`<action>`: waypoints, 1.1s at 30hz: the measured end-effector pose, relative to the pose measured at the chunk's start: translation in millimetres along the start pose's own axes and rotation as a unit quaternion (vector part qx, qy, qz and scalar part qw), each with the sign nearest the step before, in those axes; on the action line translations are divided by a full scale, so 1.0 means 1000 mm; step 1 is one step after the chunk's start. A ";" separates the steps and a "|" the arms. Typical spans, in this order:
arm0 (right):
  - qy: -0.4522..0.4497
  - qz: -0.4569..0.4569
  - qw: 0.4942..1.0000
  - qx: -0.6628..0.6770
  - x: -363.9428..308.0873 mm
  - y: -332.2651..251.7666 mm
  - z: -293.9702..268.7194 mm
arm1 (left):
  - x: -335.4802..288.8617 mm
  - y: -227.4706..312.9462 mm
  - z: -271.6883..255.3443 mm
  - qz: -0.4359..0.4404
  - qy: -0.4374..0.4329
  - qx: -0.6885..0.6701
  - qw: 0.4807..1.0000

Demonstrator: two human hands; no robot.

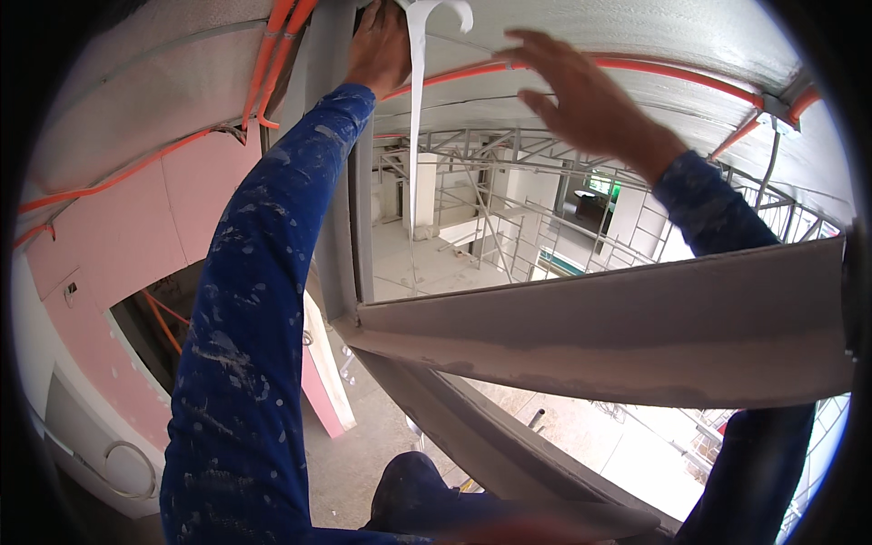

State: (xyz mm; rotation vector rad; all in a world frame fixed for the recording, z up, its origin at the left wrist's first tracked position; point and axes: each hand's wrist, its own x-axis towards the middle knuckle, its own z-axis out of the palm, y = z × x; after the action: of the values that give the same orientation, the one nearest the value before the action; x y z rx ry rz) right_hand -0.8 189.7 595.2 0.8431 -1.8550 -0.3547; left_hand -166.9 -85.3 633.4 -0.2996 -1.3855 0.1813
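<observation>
The left hand point(380, 47) is raised against the post point(343, 245); its fingers are partly cut off, so its grip cannot be told. The white strip point(417, 91) hangs just right of it, between both hands. The right hand point(586, 102) is wide, fingers spread in open room. Below both, the beam's point(599, 327) edge runs across, its face patchy grey. An orange pipe point(677, 72) passes behind the right hand, scaffolding point(522, 232) beneath; a pink wall point(136, 227) stands left of the left hand.

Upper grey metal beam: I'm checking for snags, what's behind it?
Grey metal scaffolding and the dark blue right sleeve show above the upper beam; whatever it covers, including part of that sleeve, is hidden.
</observation>
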 end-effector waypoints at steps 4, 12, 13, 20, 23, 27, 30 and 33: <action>-0.237 -0.029 0.971 0.020 -0.074 -0.043 0.014 | -0.002 0.001 -0.008 -0.008 0.093 -0.171 0.981; -0.399 -0.008 0.880 0.257 -0.134 -0.097 -0.002 | 0.001 -0.004 -0.016 0.087 -0.027 0.019 0.996; -0.388 -0.007 0.870 0.302 -0.137 -0.098 -0.004 | 0.001 -0.004 -0.016 0.072 -0.019 -0.014 0.997; -0.223 0.016 0.867 0.446 -0.150 -0.089 -0.016 | -0.001 0.004 0.004 -0.121 -0.144 -0.249 0.950; -0.154 -0.009 0.847 0.508 -0.148 -0.089 -0.018 | -0.005 0.007 0.014 -0.178 -0.113 -0.340 0.916; -0.148 -0.012 0.848 0.509 -0.151 -0.091 -0.010 | -0.001 0.008 0.023 -0.197 -0.023 -0.357 0.913; -0.136 -0.025 0.864 0.485 -0.156 -0.097 0.006 | 0.007 0.004 0.027 -0.192 -0.061 -0.375 0.905; -0.091 -0.050 0.867 0.488 -0.161 -0.103 0.022 | 0.008 -0.002 0.029 -0.137 -0.094 -0.389 0.906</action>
State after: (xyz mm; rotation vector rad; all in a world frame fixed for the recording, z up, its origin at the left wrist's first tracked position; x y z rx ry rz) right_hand 56.5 225.1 414.9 1.6213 -2.1561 0.5353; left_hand -194.2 -82.2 646.3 -0.7541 -1.6285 -0.6128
